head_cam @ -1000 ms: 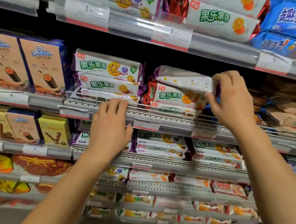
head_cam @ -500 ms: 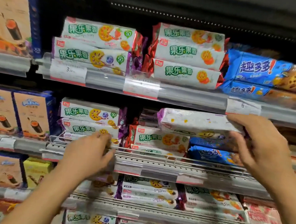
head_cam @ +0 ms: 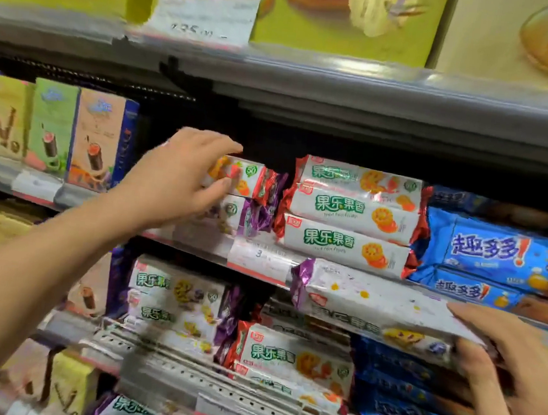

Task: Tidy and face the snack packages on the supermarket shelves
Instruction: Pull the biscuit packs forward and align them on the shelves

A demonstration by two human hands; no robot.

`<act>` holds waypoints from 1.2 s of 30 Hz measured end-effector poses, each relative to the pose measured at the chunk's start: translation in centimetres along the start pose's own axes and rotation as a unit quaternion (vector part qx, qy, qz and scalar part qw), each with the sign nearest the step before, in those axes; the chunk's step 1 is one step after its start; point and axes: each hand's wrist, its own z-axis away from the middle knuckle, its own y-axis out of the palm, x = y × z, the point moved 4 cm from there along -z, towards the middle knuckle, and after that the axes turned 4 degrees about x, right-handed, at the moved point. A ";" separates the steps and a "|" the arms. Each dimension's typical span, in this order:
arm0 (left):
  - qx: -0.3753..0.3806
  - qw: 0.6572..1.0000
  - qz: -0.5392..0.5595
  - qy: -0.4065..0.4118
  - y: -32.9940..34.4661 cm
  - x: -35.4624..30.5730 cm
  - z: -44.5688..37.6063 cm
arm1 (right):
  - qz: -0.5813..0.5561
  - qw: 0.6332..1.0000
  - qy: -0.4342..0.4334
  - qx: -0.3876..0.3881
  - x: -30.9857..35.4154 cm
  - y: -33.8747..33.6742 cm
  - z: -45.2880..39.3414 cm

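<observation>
My right hand [head_cam: 515,378] grips the right end of a white, purple-ended biscuit pack [head_cam: 377,306], held lying flat in front of the shelf edge. My left hand [head_cam: 181,177] reaches up to the upper shelf and closes around the top red-ended pack [head_cam: 245,179] of the left stack, thumb below and fingers on top. A purple-ended pack [head_cam: 241,219] lies under it. To the right stands a stack of three red-ended packs [head_cam: 349,215].
Blue cookie packs [head_cam: 504,255] fill the right of the upper shelf. Tall wafer-roll boxes [head_cam: 97,141] stand at the left. The shelf below holds more white packs [head_cam: 174,301] and blue packs [head_cam: 394,365]. Yellow boxes [head_cam: 304,4] sit on the top shelf.
My left hand rose from the lower shelf rail to the upper shelf's left stack. My right hand lifted the purple-ended pack out in front of the shelves. The view tilted upward.
</observation>
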 end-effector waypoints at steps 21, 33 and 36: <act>0.051 0.995 -0.050 0.063 1.7 4.0 -3.1 | 0.056 0.963 0.090 -0.247 8.2 4.7 -4.2; -0.075 0.988 0.059 0.119 -3.3 3.1 6.1 | 0.087 0.975 0.044 -0.201 10.1 6.1 -7.5; 0.015 0.991 0.057 0.123 0.1 2.6 9.7 | 0.077 0.975 0.027 -0.208 10.7 6.9 -10.0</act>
